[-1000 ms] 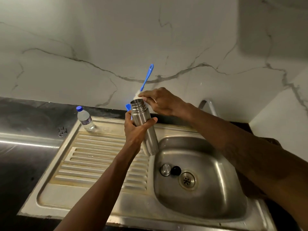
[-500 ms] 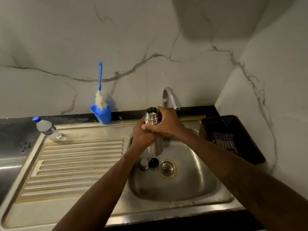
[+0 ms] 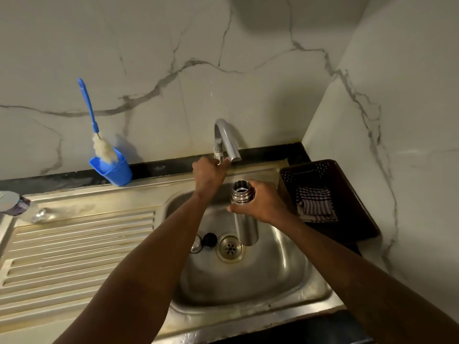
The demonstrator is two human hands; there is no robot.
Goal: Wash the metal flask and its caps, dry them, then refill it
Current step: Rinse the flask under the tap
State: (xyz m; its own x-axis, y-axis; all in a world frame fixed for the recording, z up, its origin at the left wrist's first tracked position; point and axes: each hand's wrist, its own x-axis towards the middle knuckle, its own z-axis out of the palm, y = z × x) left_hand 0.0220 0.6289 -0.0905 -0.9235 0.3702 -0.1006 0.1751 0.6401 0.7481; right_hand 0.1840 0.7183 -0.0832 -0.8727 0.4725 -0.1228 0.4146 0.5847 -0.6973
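sitting under marble wall (image 3: 248,70): steel sink (image 3: 248,289) | brush cup (image 3: 114,170) left of sink, tray (image 3: 352,194) right | left hand (image 3: 207,175) grips tap (image 3: 227,135) | right hand (image 3: 263,202) holds flask (image 3: 246,229) over sink

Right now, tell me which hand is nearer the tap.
Left. The left hand is at the tap, on its lever. The right hand grips the flask near its open neck, below and right of the spout, not touching the tap.
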